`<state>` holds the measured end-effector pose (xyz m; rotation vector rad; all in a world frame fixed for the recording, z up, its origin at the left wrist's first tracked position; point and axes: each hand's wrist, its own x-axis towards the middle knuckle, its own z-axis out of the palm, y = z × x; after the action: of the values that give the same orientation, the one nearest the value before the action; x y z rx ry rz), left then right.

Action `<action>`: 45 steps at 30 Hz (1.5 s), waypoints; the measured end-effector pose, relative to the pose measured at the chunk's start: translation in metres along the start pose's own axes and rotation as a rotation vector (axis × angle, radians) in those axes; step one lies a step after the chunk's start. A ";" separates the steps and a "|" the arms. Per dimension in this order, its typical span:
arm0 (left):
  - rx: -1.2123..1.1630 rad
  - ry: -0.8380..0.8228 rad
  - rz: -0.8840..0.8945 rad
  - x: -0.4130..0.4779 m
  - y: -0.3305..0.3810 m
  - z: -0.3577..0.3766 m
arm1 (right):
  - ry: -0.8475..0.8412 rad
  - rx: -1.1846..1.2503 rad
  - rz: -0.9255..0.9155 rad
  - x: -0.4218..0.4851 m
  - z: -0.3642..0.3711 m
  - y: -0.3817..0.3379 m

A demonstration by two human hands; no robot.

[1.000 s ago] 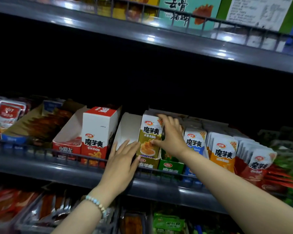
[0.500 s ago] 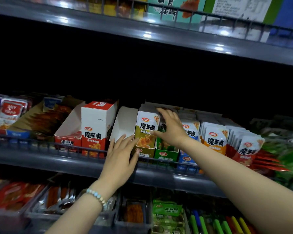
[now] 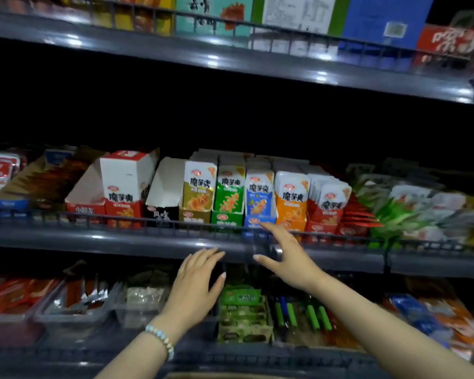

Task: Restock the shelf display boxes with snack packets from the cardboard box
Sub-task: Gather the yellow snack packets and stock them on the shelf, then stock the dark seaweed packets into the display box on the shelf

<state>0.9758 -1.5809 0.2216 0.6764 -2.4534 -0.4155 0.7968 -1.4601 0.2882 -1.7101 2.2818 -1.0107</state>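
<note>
The snack packets (image 3: 200, 187) are standing upright in a row on the middle shelf (image 3: 107, 240). The blue box (image 3: 255, 220) is sitting mid-row, and blue packets (image 3: 258, 192) are filling it. Just left of the blue box, the green box (image 3: 227, 218) and then the olive box (image 3: 194, 216) are standing full. Just right of it, orange packets (image 3: 291, 198) and, beyond them, red packets (image 3: 329, 202) are leaning in tight stacks. Further left of the blue box, a white box (image 3: 167, 184) is sitting with its flap tilting back, and a red-and-white box (image 3: 123, 184) is standing tall beside that.

Your right hand (image 3: 289, 259) is hovering just below the blue box, fingers spread wide and holding nothing. Its index fingertip (image 3: 263, 225) is reaching the box's lower front at the wire rail (image 3: 153, 222), but whether it is touching cannot be told. Your left hand (image 3: 195, 287) is hanging lower and left of the blue box, before the shelf's front edge, fingers straight, close together, holding nothing. A bead bracelet (image 3: 160, 337) is circling its wrist. Under the blue box, on the lower shelf, a green carton (image 3: 241, 313) is sitting.
</note>
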 end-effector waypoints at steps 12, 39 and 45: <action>-0.075 -0.472 -0.253 -0.107 -0.012 0.131 | -0.293 0.136 0.443 -0.154 0.125 0.112; 0.205 -1.315 -0.184 -0.286 -0.083 0.286 | -0.345 0.337 1.146 -0.281 0.308 0.227; 0.203 -1.315 -0.176 -0.271 -0.080 0.307 | -0.342 0.274 1.083 -0.278 0.323 0.225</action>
<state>1.0205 -1.4552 -0.1741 0.8604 -3.7095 -0.8933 0.8628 -1.3227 -0.1692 -0.3324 2.1728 -0.6406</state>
